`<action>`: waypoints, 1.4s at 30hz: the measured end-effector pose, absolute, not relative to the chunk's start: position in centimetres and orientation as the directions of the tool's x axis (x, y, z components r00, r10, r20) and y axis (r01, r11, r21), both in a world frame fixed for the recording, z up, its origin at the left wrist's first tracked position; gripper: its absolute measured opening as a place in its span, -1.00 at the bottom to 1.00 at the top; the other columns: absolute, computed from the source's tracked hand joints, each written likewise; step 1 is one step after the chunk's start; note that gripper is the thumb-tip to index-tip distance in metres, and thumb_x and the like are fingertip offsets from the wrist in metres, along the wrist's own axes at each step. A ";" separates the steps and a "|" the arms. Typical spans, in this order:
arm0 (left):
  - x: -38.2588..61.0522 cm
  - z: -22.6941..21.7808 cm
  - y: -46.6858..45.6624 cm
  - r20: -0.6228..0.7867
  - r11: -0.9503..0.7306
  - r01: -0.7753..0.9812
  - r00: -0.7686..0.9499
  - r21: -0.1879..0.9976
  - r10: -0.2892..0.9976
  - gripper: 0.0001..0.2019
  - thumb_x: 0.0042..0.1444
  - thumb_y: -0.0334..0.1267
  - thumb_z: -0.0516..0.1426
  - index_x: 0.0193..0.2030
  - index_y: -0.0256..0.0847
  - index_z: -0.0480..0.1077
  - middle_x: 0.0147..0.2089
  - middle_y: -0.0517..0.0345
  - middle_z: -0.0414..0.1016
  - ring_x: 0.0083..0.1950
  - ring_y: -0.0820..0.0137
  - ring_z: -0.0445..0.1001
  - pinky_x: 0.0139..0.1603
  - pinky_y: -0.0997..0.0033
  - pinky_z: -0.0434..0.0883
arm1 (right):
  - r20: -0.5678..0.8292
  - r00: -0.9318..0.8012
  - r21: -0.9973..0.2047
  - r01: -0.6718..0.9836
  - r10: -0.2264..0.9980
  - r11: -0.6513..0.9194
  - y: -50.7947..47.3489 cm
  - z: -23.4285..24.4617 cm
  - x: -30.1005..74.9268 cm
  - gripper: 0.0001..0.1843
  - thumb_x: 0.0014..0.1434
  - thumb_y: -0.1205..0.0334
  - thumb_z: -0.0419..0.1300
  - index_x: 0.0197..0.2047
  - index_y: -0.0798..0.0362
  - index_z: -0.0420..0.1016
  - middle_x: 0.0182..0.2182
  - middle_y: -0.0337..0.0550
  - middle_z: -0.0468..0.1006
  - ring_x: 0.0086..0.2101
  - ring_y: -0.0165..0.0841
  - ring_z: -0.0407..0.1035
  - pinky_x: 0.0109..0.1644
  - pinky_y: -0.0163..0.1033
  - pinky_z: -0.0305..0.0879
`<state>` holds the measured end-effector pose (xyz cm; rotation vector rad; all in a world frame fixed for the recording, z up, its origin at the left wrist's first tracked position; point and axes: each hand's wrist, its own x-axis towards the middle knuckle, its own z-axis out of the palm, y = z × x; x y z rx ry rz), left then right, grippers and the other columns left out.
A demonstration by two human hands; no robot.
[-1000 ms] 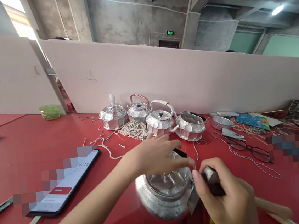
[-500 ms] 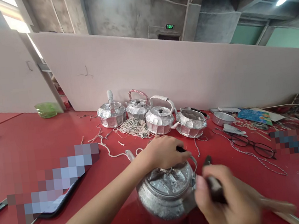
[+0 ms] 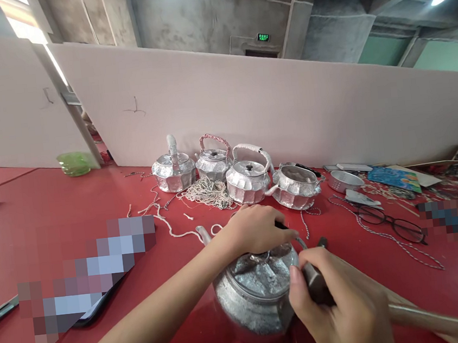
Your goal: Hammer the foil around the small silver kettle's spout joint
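A silver, hammered-looking kettle [image 3: 254,310] stands on the red table close in front of me, its spout pointing to the back left. My left hand [image 3: 255,227] reaches across the lid and is wrapped round the kettle's handle, whose dark part shows by the fingers. At the kettle's right side, my right hand [image 3: 343,301] grips a hammer [image 3: 435,320] near its dark head. Its wooden handle sticks out to the right. The head is close to the base of the kettle's handle; my fingers partly hide it, so contact is unclear.
Several silver kettles [image 3: 249,183] stand behind, with a heap of cord [image 3: 209,194] before them. To the right lie eyeglasses [image 3: 392,223] and a small metal strainer cup [image 3: 344,181]. A phone [image 3: 92,311], partly blurred out, lies left. A pale partition [image 3: 266,102] closes the back.
The hammer and my right hand have shifted slightly left, closer over the kettle's side. My left hand keeps its hold on the handle. The whole view has shifted a little.
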<state>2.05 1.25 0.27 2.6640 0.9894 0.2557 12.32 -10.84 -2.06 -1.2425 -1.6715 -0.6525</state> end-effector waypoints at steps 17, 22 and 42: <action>2.2 0.3 1.1 0.067 -0.685 0.639 0.712 0.351 0.699 -0.60 0.03 0.08 -0.08 -0.54 -0.17 0.32 -0.47 0.17 0.39 -0.46 0.42 0.27 -0.49 0.44 0.10 | 0.909 -0.060 -0.104 0.926 0.412 0.364 -10.7 -1.9 12.4 -0.89 0.12 0.22 0.01 -0.42 0.04 0.25 -0.71 -0.38 0.24 -0.69 -0.58 0.13 -0.59 -0.43 0.04; 2.2 0.3 0.9 0.074 -0.679 0.642 0.705 0.355 0.705 -0.60 0.03 0.07 -0.08 -0.58 -0.19 0.27 -0.50 0.19 0.37 -0.48 0.44 0.25 -0.50 0.43 0.09 | 0.893 -0.151 -0.023 0.925 0.424 0.379 -10.5 -1.7 12.3 -0.86 0.12 0.22 0.00 -0.45 0.04 0.25 -0.72 -0.37 0.23 -0.70 -0.56 0.12 -0.60 -0.40 0.01; 2.1 0.1 1.1 0.071 -0.670 0.648 0.697 0.363 0.713 -0.60 0.02 0.09 -0.09 -0.58 -0.18 0.28 -0.49 0.18 0.37 -0.47 0.42 0.25 -0.50 0.42 0.09 | 0.842 -0.174 -0.047 0.919 0.511 0.391 -10.4 -1.3 13.0 -0.82 0.14 0.16 -0.01 -0.46 0.03 0.22 -0.75 -0.42 0.16 -0.72 -0.58 0.09 -0.63 -0.44 0.01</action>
